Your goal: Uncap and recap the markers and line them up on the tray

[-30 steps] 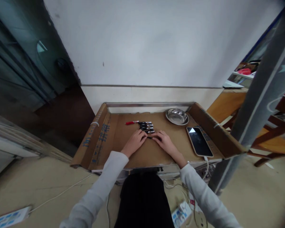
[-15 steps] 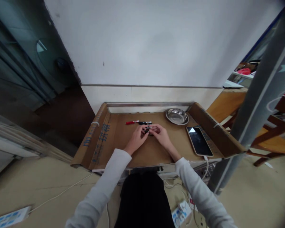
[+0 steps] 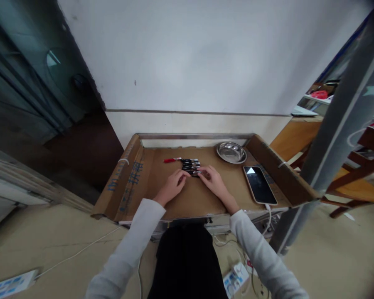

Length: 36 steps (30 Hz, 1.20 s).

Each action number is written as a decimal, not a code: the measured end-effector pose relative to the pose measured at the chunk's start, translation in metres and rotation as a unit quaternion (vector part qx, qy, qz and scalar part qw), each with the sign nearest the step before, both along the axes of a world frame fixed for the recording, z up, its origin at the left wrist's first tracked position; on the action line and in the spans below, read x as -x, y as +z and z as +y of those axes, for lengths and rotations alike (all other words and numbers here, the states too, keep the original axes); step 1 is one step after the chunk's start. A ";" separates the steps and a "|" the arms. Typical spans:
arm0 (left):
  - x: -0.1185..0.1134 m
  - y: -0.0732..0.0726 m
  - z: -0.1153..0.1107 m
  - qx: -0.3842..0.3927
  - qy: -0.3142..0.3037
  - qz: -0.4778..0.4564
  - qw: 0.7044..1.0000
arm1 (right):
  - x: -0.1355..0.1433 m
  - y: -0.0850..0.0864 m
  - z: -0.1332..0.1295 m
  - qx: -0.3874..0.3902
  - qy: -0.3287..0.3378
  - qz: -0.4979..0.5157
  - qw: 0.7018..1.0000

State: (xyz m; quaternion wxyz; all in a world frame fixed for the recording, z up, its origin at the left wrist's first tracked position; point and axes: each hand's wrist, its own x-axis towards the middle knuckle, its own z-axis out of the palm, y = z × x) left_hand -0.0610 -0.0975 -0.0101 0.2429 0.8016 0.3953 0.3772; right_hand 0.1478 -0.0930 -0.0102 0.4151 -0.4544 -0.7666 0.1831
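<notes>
Several black pens with silvery right ends lie side by side in a stack of rows on the brown cardboard. A red pen lies just left of the topmost black one. My left hand is at the lower left of the rows, its thumb and index finger close together near the left end of the lowest pen; whether they grip anything is too small to tell. My right hand has its fingertips pinched at the silvery right end of the lowest pen.
A round metal dish stands at the back right of the cardboard-lined tray. In front of it lies a phone with a white cable. Raised cardboard flaps edge both sides, and a grey post rises at the right.
My left hand has moved left and down, away from my right hand, uncovering the lower black pens. My right hand has stayed near their right ends.
</notes>
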 end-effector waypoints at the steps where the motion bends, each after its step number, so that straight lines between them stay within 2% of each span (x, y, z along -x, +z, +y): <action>1: 0.005 0.002 -0.003 -0.001 -0.007 0.008 1.000 | -0.003 0.000 -0.001 -0.013 -0.014 -0.035 0.999; 5: 0.020 0.005 -0.009 -0.001 -0.053 0.044 0.998 | -0.005 -0.001 -0.002 -0.033 -0.029 -0.136 0.990; 8: 0.021 0.003 -0.006 -0.012 -0.065 0.061 0.996 | -0.002 -0.005 0.001 -0.042 -0.034 -0.171 0.984; 20: -0.005 -0.008 0.028 -0.039 0.036 0.049 0.997 | -0.001 -0.010 0.007 -0.041 -0.064 -0.170 0.982; 28: -0.003 -0.003 0.028 -0.071 0.046 0.082 0.993 | 0.002 -0.007 0.009 -0.047 -0.090 -0.185 0.978; 30: -0.001 -0.003 0.030 -0.090 0.079 0.086 0.989 | 0.001 -0.006 0.008 -0.046 -0.093 -0.170 0.980; 34: 0.006 -0.005 0.042 -0.125 0.225 0.106 0.960 | 0.000 -0.008 0.006 -0.043 -0.092 -0.139 0.985; 36: 0.010 -0.007 0.050 -0.132 0.262 0.112 0.950 | -0.001 -0.009 0.006 -0.042 -0.088 -0.122 0.988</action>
